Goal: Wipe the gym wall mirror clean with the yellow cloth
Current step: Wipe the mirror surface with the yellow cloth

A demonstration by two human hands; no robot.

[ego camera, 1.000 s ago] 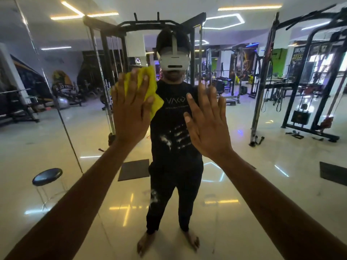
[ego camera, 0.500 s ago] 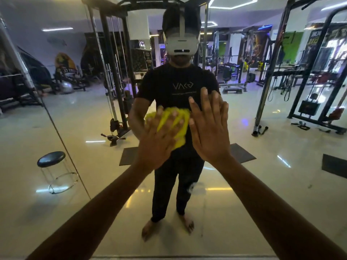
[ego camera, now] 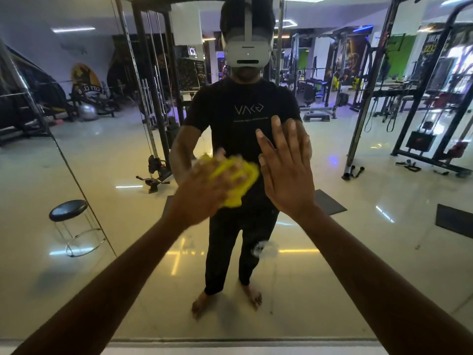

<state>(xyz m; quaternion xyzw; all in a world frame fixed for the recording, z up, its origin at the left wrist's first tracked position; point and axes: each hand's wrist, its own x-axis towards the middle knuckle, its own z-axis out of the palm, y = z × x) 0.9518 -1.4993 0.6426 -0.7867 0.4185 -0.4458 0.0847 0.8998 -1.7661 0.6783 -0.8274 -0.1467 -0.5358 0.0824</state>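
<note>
The wall mirror (ego camera: 371, 252) fills the view and reflects the gym and me standing barefoot in front of it. My left hand (ego camera: 204, 190) presses the yellow cloth (ego camera: 240, 183) flat against the glass at mid height, blurred by motion, fingers spread over the cloth. Just to its right, my right hand (ego camera: 286, 175) lies flat on the glass with straight fingers and holds nothing. A whitish smear (ego camera: 261, 248) shows on the glass lower down, over the reflected leg.
The mirror's bottom edge (ego camera: 230, 340) runs along a pale ledge. A vertical seam (ego camera: 84, 190) splits off a left panel, where a black round stool (ego camera: 68, 210) is reflected. Cable machines and racks (ego camera: 422, 111) appear only as reflections.
My left hand swept the cloth down from upper left, near head height, to the middle beside my right hand. The right hand stayed flat on the glass. The view tilted down.
</note>
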